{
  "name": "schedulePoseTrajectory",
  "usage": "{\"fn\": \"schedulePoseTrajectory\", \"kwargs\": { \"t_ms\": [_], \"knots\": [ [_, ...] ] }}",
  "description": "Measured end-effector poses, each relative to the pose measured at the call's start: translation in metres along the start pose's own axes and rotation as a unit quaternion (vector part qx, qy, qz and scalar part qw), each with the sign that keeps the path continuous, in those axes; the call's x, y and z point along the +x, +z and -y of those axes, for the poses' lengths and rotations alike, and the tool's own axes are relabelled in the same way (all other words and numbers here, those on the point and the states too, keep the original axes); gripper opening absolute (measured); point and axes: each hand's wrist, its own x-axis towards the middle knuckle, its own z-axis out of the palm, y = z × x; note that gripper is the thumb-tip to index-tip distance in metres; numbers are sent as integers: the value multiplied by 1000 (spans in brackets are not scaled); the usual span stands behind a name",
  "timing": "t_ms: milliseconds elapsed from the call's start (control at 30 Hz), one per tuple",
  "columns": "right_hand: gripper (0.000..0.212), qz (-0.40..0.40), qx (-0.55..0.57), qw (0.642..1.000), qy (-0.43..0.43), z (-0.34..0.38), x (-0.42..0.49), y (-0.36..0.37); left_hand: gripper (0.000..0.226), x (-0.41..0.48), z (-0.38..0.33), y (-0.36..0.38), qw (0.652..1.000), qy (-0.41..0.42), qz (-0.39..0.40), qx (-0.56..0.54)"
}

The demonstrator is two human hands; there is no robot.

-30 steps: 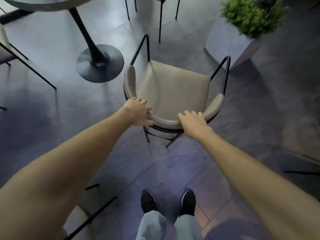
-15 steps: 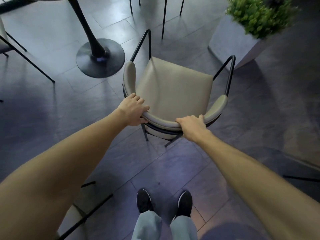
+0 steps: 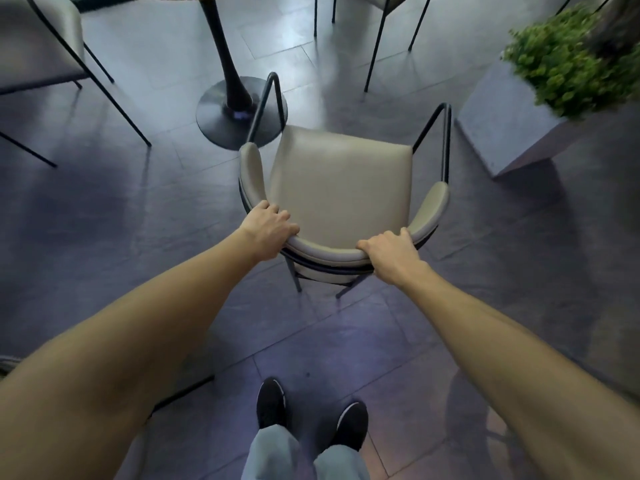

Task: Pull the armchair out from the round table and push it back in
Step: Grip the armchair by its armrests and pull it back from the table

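Observation:
A beige padded armchair (image 3: 337,188) with a thin black metal frame stands in the middle of the view, its seat facing away from me. My left hand (image 3: 266,228) grips the curved backrest at its left end. My right hand (image 3: 393,254) grips the same backrest toward its right end. The round table shows only as a black pedestal and disc foot (image 3: 228,116) just beyond the chair's left armrest; the tabletop is almost entirely cut off at the upper edge.
Another beige chair (image 3: 41,43) stands at the upper left, and black legs of a further chair (image 3: 375,39) stand beyond the table. A grey planter box (image 3: 502,126) with a green bush sits at the right. My two feet (image 3: 308,417) are on dark floor tiles.
The chair has moved forward, so its left armrest frame now overlaps the table's disc foot. Both hands kept their hold on the backrest, and I stepped forward.

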Motion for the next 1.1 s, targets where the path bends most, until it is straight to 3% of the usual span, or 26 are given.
{"fn": "schedulePoseTrajectory", "kwargs": {
  "t_ms": [433, 1100],
  "knots": [
    [34, -54, -77, 991, -99, -28, 50, -27, 37, 3, -4, 2, 991, -114, 49, -54],
    [40, -92, -109, 978, -151, -86, 193, -97, 32, 91, 66, -26, 975, -186, 54, -111]
  ]
}}
